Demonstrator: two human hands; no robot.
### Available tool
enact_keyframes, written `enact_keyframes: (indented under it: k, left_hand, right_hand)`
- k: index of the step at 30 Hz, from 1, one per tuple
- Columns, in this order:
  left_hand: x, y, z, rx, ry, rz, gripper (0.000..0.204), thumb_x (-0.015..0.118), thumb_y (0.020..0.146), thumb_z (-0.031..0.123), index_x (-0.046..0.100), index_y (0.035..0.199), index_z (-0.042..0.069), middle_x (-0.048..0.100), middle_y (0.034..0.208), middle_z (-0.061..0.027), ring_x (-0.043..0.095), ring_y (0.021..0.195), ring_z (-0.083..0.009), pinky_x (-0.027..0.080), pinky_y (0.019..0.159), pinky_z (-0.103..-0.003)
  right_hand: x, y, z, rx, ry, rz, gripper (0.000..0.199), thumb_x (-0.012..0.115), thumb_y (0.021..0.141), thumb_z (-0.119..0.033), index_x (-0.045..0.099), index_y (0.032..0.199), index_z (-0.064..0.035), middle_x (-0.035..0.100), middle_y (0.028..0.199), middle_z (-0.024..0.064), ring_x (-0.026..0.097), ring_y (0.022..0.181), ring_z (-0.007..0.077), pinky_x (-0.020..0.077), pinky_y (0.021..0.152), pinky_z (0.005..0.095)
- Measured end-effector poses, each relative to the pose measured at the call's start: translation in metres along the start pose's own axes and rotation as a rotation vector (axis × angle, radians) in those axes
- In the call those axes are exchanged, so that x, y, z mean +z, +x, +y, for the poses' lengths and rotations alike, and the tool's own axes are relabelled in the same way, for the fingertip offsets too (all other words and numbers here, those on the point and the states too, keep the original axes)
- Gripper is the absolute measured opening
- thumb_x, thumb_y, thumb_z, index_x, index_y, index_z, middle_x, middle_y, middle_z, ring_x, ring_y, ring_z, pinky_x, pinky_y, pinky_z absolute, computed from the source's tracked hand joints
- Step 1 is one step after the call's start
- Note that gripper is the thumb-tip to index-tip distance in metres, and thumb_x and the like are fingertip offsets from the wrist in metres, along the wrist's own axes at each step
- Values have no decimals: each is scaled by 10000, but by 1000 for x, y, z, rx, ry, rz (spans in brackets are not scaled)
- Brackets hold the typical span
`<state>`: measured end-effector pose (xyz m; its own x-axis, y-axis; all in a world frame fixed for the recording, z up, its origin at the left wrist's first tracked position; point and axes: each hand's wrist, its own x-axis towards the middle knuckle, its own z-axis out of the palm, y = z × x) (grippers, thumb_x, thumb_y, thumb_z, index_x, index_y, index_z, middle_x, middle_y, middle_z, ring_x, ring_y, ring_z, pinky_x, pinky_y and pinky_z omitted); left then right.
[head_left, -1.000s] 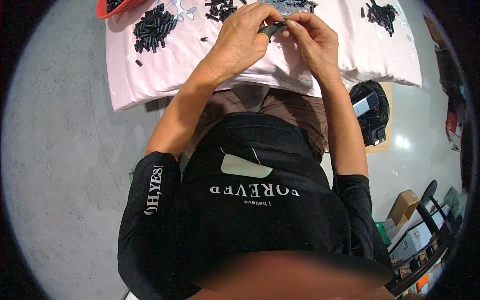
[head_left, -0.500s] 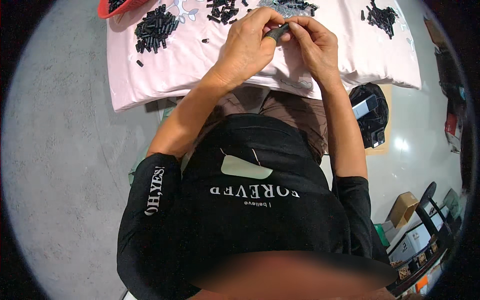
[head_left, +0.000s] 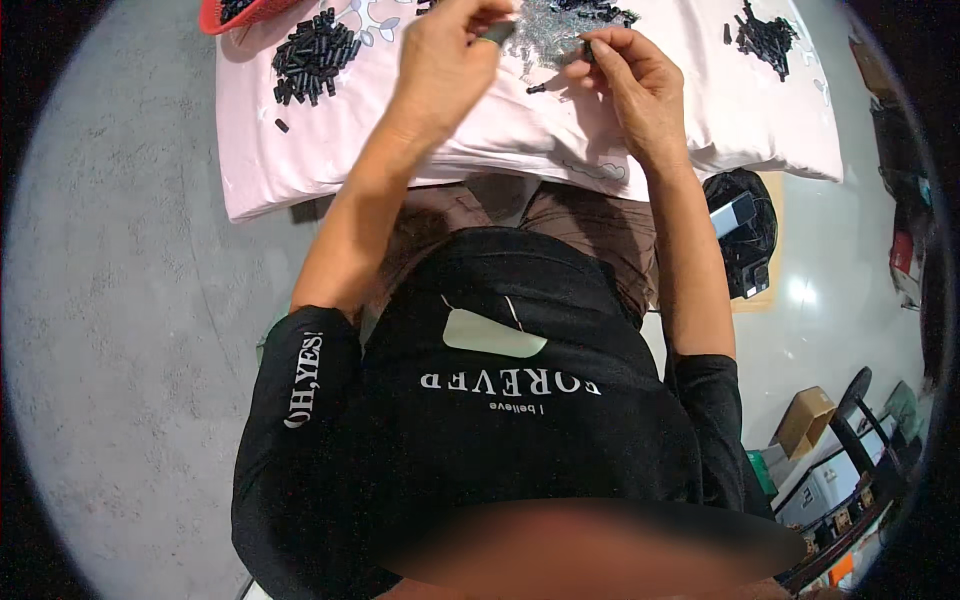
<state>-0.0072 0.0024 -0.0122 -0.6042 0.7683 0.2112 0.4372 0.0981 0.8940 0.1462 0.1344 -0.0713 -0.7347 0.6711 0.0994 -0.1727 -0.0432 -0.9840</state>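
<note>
My right hand (head_left: 640,95) is closed in a pinch over the pink cloth, with a small black cylindrical piece (head_left: 587,49) between thumb and fingertips. My left hand (head_left: 440,75) is over the middle pile of black pieces and mostly covers it. A dark finger cot (head_left: 496,34) covers one of its digits. Its fingers are bent and blurred, partly past the upper edge, so what they hold is hidden. Between the hands lies a heap of tiny clear, silvery parts (head_left: 548,40). One loose thin black piece (head_left: 537,89) lies just in front of it.
A pile of black tubular pieces (head_left: 312,60) lies at the left, beside a red basket (head_left: 215,18). Another black pile (head_left: 768,45) sits at the right of the pink cloth (head_left: 400,185). Below the table's right side are a black bag (head_left: 745,255) and a phone (head_left: 733,215).
My hands have moved apart from where they met. The left went left and away over the middle pile; the right stayed near its place. A loose black piece now shows between them.
</note>
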Motion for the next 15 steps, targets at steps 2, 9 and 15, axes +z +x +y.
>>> enact_keyframes:
  k: [2,9,15]
  left_hand:
    - [-13,1,2,-28,-21,12,136,577,884,-86,614,997,-21,652,867,-72,616,800,-134,494,724,-267]
    - [-19,-6,-10,219,385,-123,120,596,828,-42,660,921,-1,631,892,-177,632,859,-359,506,752,-400]
    - [-13,-5,-12,308,536,-135,80,592,804,-40,644,844,5,603,883,-174,586,897,-374,476,799,-446]
  right_hand:
    - [-1,2,2,16,154,-9,172,609,1000,-108,680,1109,4,711,887,63,640,784,90,514,717,218]
    - [1,1,0,-29,57,13,189,620,984,-66,676,1147,9,701,964,71,655,859,106,531,788,238]
    - [3,0,1,-58,55,-29,210,629,968,-31,669,1171,3,690,1002,70,662,895,113,533,820,235]
